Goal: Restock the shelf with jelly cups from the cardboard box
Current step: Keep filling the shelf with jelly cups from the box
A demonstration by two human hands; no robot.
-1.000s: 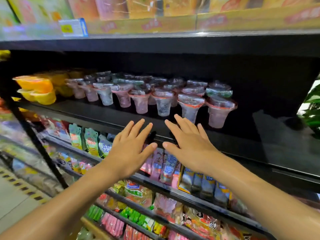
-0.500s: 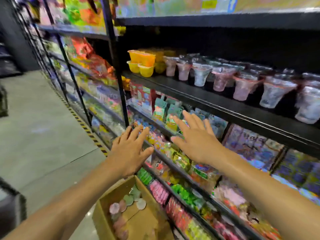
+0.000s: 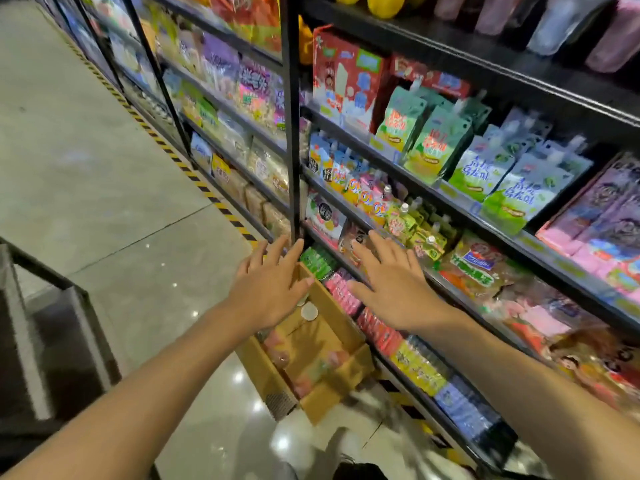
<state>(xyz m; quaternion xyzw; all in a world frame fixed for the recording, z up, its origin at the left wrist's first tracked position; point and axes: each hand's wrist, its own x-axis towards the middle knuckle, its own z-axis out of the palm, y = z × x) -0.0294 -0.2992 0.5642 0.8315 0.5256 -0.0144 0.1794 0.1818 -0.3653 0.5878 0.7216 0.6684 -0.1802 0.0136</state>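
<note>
View has swung down and left since 1.0 s ago: black top shelf [image 3: 519,69] with translucent jelly cups [image 3: 554,26] now at upper edge. Left hand [image 3: 268,292] and right hand [image 3: 394,289], flat and empty, now over open brown cardboard box [image 3: 332,386] on floor

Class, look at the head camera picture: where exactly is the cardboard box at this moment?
The cardboard box sits on the floor at lower centre, against the foot of the shelving, below and between the open left hand and right hand.
</note>
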